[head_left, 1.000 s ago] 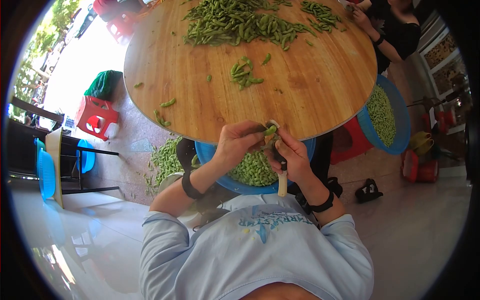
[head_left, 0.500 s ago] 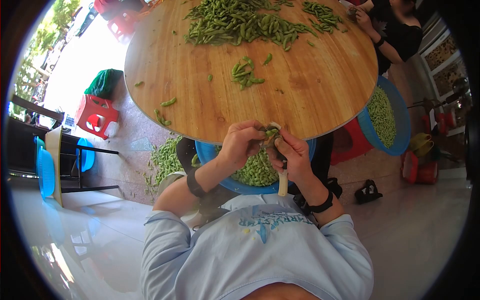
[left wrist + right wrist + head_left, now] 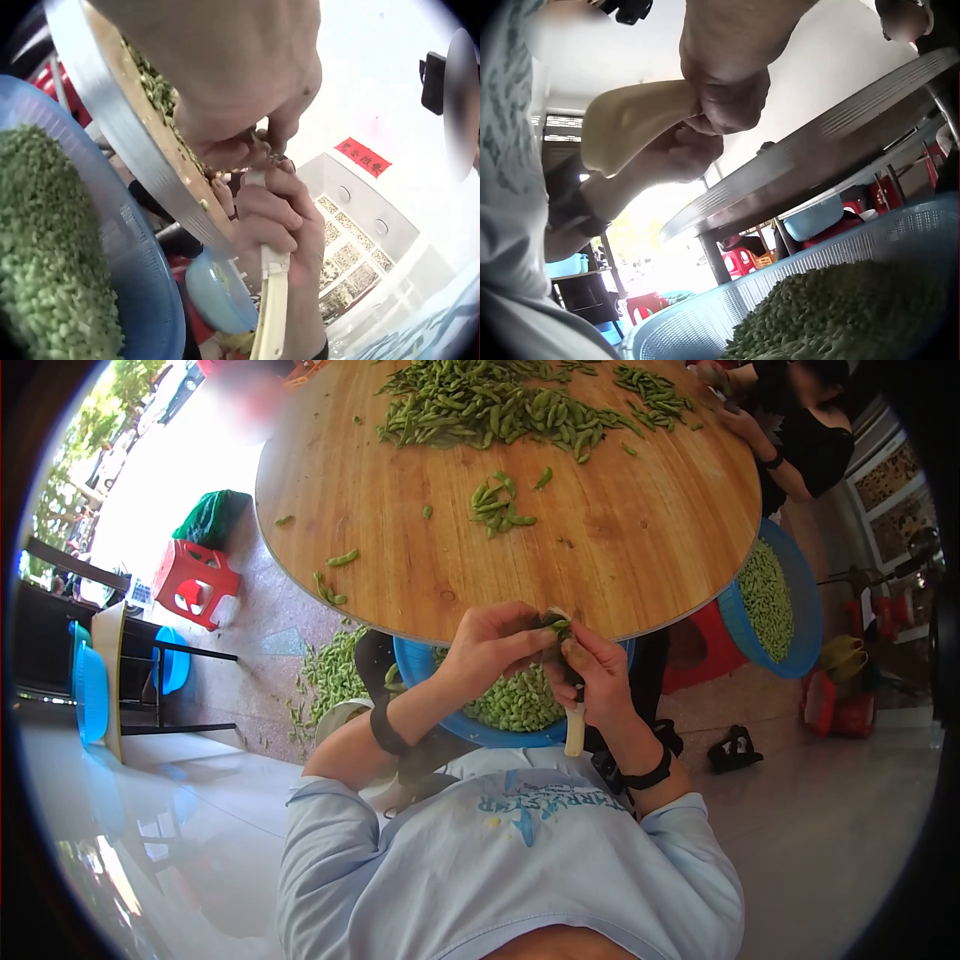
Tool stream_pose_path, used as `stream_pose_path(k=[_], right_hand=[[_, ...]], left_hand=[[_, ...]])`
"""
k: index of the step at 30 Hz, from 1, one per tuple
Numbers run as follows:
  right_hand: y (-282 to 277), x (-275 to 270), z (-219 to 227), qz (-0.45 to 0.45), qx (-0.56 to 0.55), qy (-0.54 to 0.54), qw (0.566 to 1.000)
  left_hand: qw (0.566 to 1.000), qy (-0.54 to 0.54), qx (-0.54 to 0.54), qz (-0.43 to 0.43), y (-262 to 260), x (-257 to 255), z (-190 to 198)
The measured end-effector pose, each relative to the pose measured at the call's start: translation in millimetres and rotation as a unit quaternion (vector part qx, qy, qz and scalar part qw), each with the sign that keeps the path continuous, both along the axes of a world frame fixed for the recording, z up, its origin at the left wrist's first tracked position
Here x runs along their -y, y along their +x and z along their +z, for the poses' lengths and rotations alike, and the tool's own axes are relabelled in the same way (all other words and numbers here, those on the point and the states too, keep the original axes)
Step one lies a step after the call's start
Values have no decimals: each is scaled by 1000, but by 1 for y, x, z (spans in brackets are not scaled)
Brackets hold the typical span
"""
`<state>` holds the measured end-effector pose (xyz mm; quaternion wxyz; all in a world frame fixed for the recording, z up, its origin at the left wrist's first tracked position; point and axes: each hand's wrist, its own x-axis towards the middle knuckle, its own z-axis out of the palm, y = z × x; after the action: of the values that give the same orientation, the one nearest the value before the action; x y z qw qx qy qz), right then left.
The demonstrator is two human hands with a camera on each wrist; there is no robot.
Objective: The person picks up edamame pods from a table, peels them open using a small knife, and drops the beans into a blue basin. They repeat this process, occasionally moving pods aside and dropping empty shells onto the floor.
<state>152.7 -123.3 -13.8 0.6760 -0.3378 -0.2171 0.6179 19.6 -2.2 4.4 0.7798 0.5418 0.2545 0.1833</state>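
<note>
Just past the table's near edge, my left hand (image 3: 485, 648) pinches a green bean pod (image 3: 560, 626) between thumb and fingertips. My right hand (image 3: 602, 675) curls round a tool with a cream handle (image 3: 574, 732), which points down toward my body. White wrapping shows on its fingers (image 3: 255, 178) in the left wrist view. The two hands meet at the pod, and the tool's working end is hidden among the fingers. Below them a blue basket (image 3: 500, 740) holds shelled green beans (image 3: 515, 700).
The round wooden table (image 3: 620, 560) carries a big heap of bean pods (image 3: 490, 410) and a small cluster (image 3: 497, 508). Another blue basket of beans (image 3: 770, 600) stands right. More pods (image 3: 335, 665) lie on the floor. A person (image 3: 800, 435) works across the table.
The pod, plainly visible between the hands a second ago, is now mostly covered by fingers. Both hands have shifted slightly right, still together, and the tool stays in the right hand.
</note>
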Motion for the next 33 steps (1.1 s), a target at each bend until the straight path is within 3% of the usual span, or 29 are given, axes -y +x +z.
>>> stream_pose_path(k=[2,7,9,11,18,23,25,27,28,29,30,31,33], right_hand=[[-5,-1,-1,-27,74,35,996],[-5,0,-4,-23,62,39,997],[-3,-1,-2,-29,45,27,998],[-2,-1,-2,-5,103,48,994],[-3,-1,-4,11,49,54,997],[-2,-2,-5,-17,178,32,983],[-3,-3,-7,-26,179,43,983],[-2,-3,-4,-33,180,55,981],[-1,-3,3,6,86,49,995],[0,-2,6,44,-10,43,998],[0,0,4,45,-11,42,998],[0,1,2,77,-51,58,994],[2,1,-1,111,-89,76,987]], left_hand=[[1000,-26,-4,11,-2,0,1],[998,-55,-22,17,-4,0,6],[1000,-10,-15,4,-5,-2,5],[1000,0,-19,3,-7,-1,7],[999,39,-24,12,-8,0,3],[998,59,-12,-6,-11,-5,0],[998,66,-16,-17,-10,-9,1],[996,-82,3,-34,-9,-13,0],[996,-82,3,-34,-10,-15,-2],[974,-194,64,-93,-10,-18,-3],[933,-303,125,-150,-11,-19,-6],[933,-303,125,-150,-12,-18,-12],[882,-386,181,-199,-11,-15,-18]])
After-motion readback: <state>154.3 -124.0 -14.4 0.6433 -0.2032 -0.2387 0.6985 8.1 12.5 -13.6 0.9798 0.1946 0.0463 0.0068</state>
